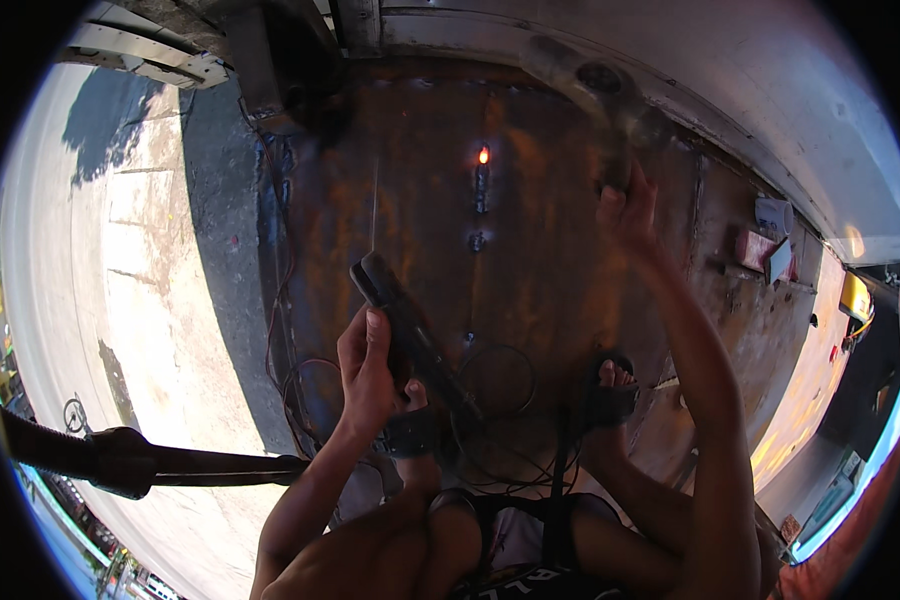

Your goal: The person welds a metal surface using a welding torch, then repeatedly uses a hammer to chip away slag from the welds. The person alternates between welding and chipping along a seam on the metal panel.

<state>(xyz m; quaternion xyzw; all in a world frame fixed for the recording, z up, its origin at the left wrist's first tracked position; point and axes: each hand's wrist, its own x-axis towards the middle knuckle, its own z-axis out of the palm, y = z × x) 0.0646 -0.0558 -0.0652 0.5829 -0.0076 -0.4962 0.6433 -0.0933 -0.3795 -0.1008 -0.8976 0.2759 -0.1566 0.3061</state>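
My left hand grips a black welding electrode holder with a thin rod pointing up from it. My right hand is raised at the right, its fingers closed round a motion-blurred grey-brown tool whose kind I cannot make out. Between and beyond both hands lies a rusty steel plate with a short vertical weld, glowing orange at its upper end, and a smaller weld spot below.
My sandalled feet rest on the plate among loose cables. A pale panel borders the top and right. A red box and white container sit right. Sunlit pavement lies left, crossed low by a black bar.
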